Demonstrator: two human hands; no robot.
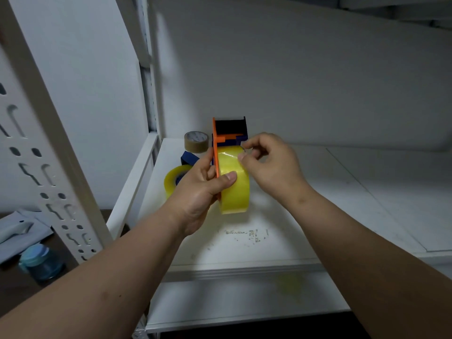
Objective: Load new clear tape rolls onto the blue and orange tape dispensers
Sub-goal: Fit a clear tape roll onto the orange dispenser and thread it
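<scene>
The clear tape roll (234,182), yellowish in bulk, sits mounted on the orange tape dispenser (221,140) and is held above the white shelf (305,216). The left hand (203,192) grips dispenser and roll together, thumb pressed flat on the roll's outer face, fingers curled behind the orange side plate. The right hand (266,160) has thumb and forefinger closed at the roll's upper edge, apparently picking at the tape's free end; whether the end is lifted cannot be told.

Judged step: roll seated, end being found. The next move calls for peeling that end free and threading it toward the cutter head.

Behind, on the shelf: a second clear roll (173,179), a blue dispenser (189,157) partly hidden, and a brown tape roll (196,141).
</scene>
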